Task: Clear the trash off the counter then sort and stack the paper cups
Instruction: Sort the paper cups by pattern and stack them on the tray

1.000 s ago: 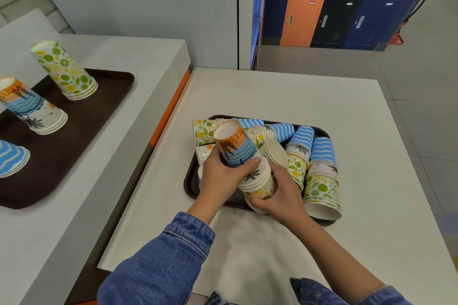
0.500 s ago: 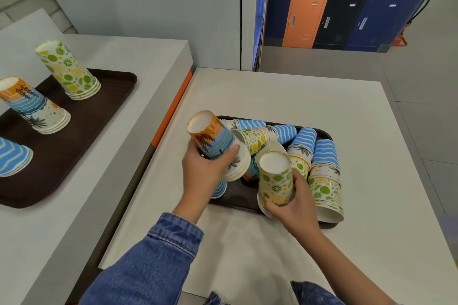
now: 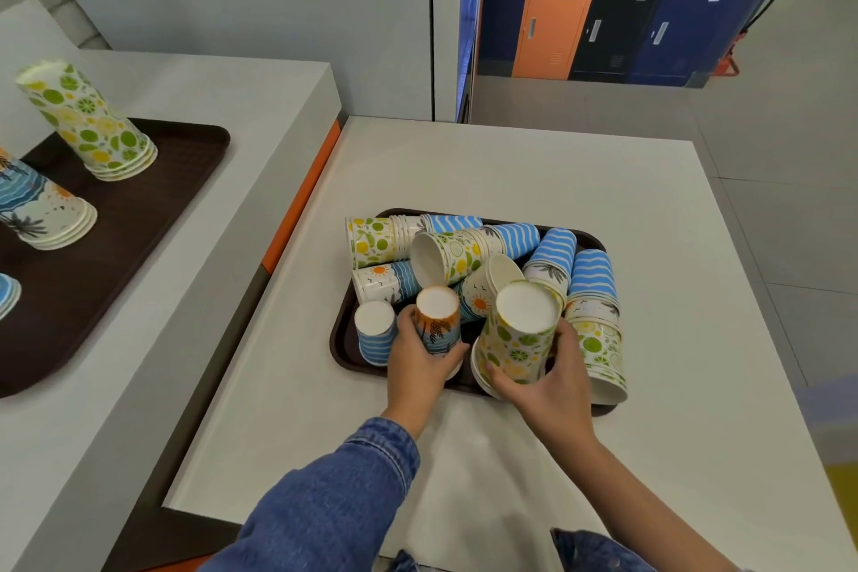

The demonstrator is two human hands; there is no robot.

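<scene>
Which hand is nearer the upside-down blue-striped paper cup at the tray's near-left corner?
Left. The left hand, gripping an orange-topped paper cup, sits right beside the blue-striped cup; the right hand holds a citrus-print cup farther right.

Left hand (image 3: 420, 358) forward, fingers (image 3: 403, 325) curled in a grip, right hand (image 3: 552, 386) beside it, fingers wrapped likewise

trays (image 3: 139, 246) (image 3: 342, 351): 2 | hands (image 3: 418, 362) (image 3: 552, 386): 2 | cup stacks (image 3: 88, 121) (image 3: 42, 214) (image 3: 7, 293) on left tray: 3

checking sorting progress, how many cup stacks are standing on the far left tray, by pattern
green and yellow citrus stack: 1
orange and blue beach stack: 1
blue wave stack, cut off by the frame edge: 1
total: 3
</scene>
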